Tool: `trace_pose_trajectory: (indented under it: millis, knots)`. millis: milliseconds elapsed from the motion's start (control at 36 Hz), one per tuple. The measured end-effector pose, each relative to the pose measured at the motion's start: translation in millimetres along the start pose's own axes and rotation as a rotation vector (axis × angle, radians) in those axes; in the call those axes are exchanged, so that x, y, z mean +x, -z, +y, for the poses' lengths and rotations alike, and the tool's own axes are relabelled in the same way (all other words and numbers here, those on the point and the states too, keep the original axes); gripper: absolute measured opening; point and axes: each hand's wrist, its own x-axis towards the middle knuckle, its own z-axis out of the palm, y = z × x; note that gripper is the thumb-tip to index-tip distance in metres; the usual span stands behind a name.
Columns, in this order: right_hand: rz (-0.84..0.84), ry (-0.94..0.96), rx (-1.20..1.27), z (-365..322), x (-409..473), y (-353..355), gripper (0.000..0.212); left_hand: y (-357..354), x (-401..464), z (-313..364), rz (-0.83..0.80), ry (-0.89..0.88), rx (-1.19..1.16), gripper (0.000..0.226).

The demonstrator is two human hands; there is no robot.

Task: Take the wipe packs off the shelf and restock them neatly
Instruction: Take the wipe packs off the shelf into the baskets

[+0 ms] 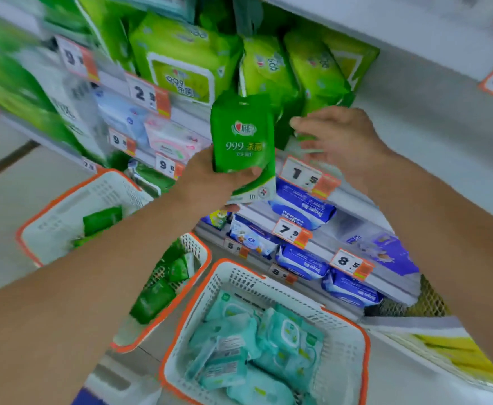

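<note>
My left hand grips a small stack of dark green wipe packs from below, thumb across the lower front, held upright in front of the shelf. My right hand reaches to the shelf just right of that stack, its fingers touching another green pack lying there; whether it grips that pack is unclear. Larger light green wipe packs stand on the shelf above and behind.
Three white baskets with orange rims stand on the floor: one with teal packs, one with green packs, one at left. Blue packs fill lower shelves. Price tags line the shelf edges.
</note>
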Motion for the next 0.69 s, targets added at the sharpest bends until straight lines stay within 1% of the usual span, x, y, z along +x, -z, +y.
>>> trace_pose_trajectory:
  millis: [28, 56, 111, 139, 167, 194, 250, 306, 333, 361, 389, 417, 444, 472, 500, 528, 556, 583, 611, 639, 694]
  knots:
    - [0.065, 0.042, -0.083, -1.1, 5.9, -14.4, 0.026, 12.0, -0.8, -1.2, 0.014, 0.011, -0.012, 0.033]
    - [0.107, 0.065, -0.175, -4.1, 10.9, -28.5, 0.045, 24.1, -0.6, -2.8, 0.028, 0.022, -0.034, 0.034]
    - [0.159, 0.012, -0.290, -9.1, 22.3, -52.3, 0.114, 44.2, 1.5, -6.2, 0.057, 0.065, -0.114, 0.030]
    - [0.172, -0.035, -0.276, -11.3, 27.6, -62.6, 0.135, 52.1, 2.8, -7.5, 0.075, 0.092, -0.162, 0.028]
    - [0.187, -0.075, -0.228, -12.5, 34.6, -71.0, 0.140, 59.9, 4.3, -9.1, 0.091, 0.116, -0.210, 0.027]
    - [0.218, -0.097, -0.175, -12.8, 40.9, -79.2, 0.139, 67.1, 5.2, -10.3, 0.095, 0.140, -0.250, 0.026]
    - [0.338, -0.123, -0.082, -10.7, 50.3, -93.6, 0.133, 80.3, 4.0, -12.5, 0.054, 0.177, -0.308, 0.024]
    - [0.490, -0.097, -0.008, -8.2, 45.4, -106.0, 0.121, 90.9, -0.2, -14.3, -0.010, 0.188, -0.359, 0.028]
    - [0.598, -0.048, 0.001, -7.0, 38.5, -111.0, 0.111, 95.6, -2.8, -16.3, -0.027, 0.184, -0.380, 0.032]
    - [0.698, 0.044, -0.015, -6.6, 28.5, -115.9, 0.098, 99.9, -6.2, -18.0, -0.035, 0.178, -0.400, 0.036]
    - [0.769, 0.172, -0.025, -3.5, 19.2, -121.5, 0.085, 104.3, -9.2, -21.2, -0.035, 0.175, -0.412, 0.040]
    - [0.792, 0.274, -0.020, 0.5, 8.2, -128.5, 0.074, 107.8, -12.8, -24.5, -0.039, 0.176, -0.419, 0.044]
    - [0.748, 0.310, 0.000, 5.9, -2.8, -136.7, 0.068, 112.4, -16.2, -29.1, -0.046, 0.181, -0.418, 0.047]
    - [0.627, 0.254, 0.045, 8.2, -17.3, -147.6, 0.067, 117.5, -20.9, -33.0, -0.059, 0.189, -0.420, 0.048]
    - [0.445, 0.123, 0.100, 10.4, -31.8, -160.3, 0.073, 123.9, -25.7, -37.0, -0.079, 0.198, -0.430, 0.050]
    - [0.214, -0.038, 0.124, 14.2, -45.4, -172.3, 0.077, 130.2, -30.4, -40.9, -0.108, 0.204, -0.450, 0.052]
    - [0.002, -0.171, 0.128, 19.0, -58.8, -184.0, 0.072, 137.4, -35.7, -44.6, -0.135, 0.212, -0.478, 0.052]
    - [-0.150, -0.236, 0.136, 24.9, -71.3, -194.5, 0.056, 144.9, -42.1, -48.2, -0.147, 0.229, -0.507, 0.050]
    - [-0.246, -0.251, 0.150, 31.8, -82.3, -204.9, 0.039, 152.7, -49.4, -52.6, -0.140, 0.256, -0.534, 0.046]
    - [-0.291, -0.239, 0.144, 37.8, -92.8, -214.6, 0.027, 161.0, -56.1, -59.6, -0.122, 0.290, -0.551, 0.042]
    - [-0.287, -0.223, 0.137, 53.3, -102.3, -237.4, 0.020, 175.4, -65.8, -79.1, -0.034, 0.341, -0.488, 0.036]
